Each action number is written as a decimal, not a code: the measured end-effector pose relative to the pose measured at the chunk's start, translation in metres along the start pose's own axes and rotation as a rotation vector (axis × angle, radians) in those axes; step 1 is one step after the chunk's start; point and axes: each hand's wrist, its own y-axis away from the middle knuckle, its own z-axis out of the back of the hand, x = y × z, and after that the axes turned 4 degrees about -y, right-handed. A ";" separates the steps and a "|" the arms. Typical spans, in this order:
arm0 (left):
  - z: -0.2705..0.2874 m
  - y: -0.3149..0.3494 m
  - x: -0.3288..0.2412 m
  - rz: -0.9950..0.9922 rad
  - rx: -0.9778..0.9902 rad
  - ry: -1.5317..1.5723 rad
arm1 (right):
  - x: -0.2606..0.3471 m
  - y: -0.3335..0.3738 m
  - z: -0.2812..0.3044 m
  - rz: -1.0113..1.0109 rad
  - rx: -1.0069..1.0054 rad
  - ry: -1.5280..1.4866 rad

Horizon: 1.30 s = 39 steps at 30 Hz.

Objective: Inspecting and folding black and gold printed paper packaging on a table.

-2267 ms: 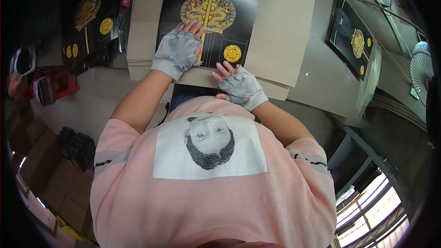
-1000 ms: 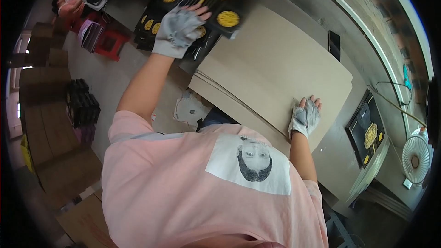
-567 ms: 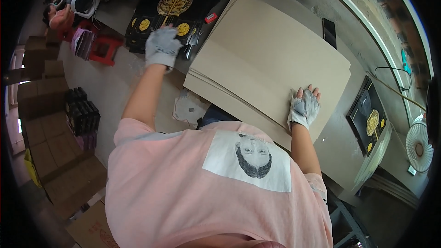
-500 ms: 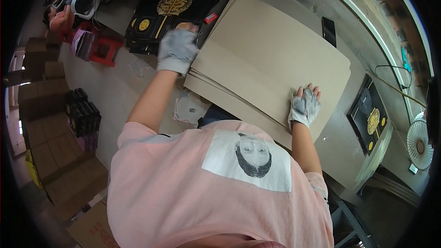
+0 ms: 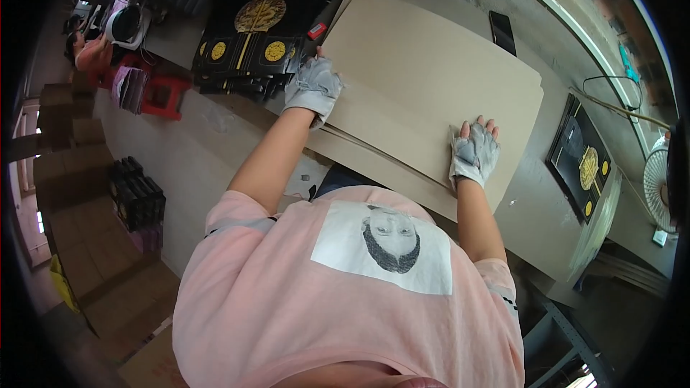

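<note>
A stack of large beige boards (image 5: pixel 424 65) lies in front of me, its lower sheets showing along the near edge. My left hand (image 5: pixel 315 90), in a pale fingerless work glove, is at the stack's left edge. One bare fingertip points away from me there, and the other fingers are mostly hidden. Flat on the top board, toward its right side, rests my gloved right hand (image 5: pixel 476 149) with its fingers stretched out. Just beyond my left hand are black printed sheets (image 5: pixel 251 47) with gold medallions.
A small red box (image 5: pixel 317 30) sits beside the black sheets. Behind the boards lies a dark phone (image 5: pixel 502 33). Another black-and-gold panel (image 5: pixel 579 158) and a white fan (image 5: pixel 660 190) are at right. Cardboard boxes (image 5: pixel 100 215), a red stool (image 5: pixel 164 96) and a person (image 5: pixel 92 52) are at left.
My left hand has come from over the black sheets, rightward and toward me, to the boards' left edge. My right hand stays flat on the top board. The view has shifted slightly.
</note>
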 end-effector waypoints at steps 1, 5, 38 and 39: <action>0.012 -0.002 -0.007 -0.015 0.008 -0.003 | -0.003 0.001 -0.001 -0.004 -0.006 -0.005; 0.029 -0.024 0.016 -0.095 -0.158 -0.111 | -0.001 -0.001 0.000 -0.015 0.001 0.005; 0.012 0.024 -0.129 -0.659 -0.215 -0.118 | 0.090 -0.030 0.033 0.027 0.538 -0.509; 0.017 0.021 -0.132 -0.660 -0.214 -0.114 | 0.092 -0.031 0.038 -0.101 0.693 -0.579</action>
